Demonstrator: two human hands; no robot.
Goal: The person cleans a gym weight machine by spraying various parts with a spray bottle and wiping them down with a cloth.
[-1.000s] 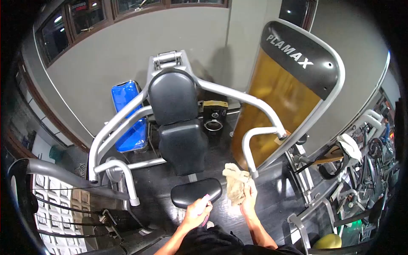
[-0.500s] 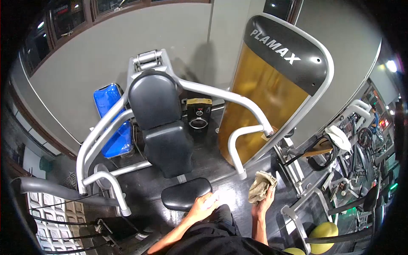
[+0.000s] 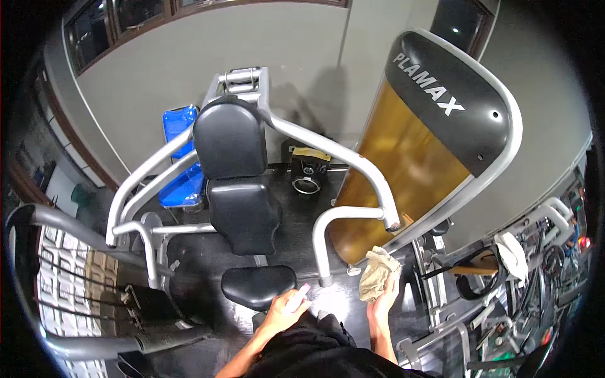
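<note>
My left hand point(image 3: 285, 312) is closed around a small white object with a pinkish end point(image 3: 302, 292); its kind is hard to make out. It is near the front of the black padded seat point(image 3: 257, 285) of an exercise machine. In my right hand point(image 3: 383, 301) is a crumpled beige cloth point(image 3: 377, 277), gripped from its right side. Above the seat stand the machine's black backrest pads point(image 3: 230, 140). The grey curved handle point(image 3: 320, 242) of the machine's right arm hangs between my two hands, touching neither.
A tall weight-stack housing marked PLAMAX point(image 3: 403, 151) stands at right. Behind the machine are a blue padded item point(image 3: 181, 187) and a black speaker-like box point(image 3: 308, 170). A white cloth point(image 3: 512, 255) hangs over equipment at far right. Grey bars point(image 3: 69, 228) run along the left.
The view has shifted, so the machine's seat and right handle appear further left. The pinkish end of the object in my left hand now shows. Both hands keep their hold.
</note>
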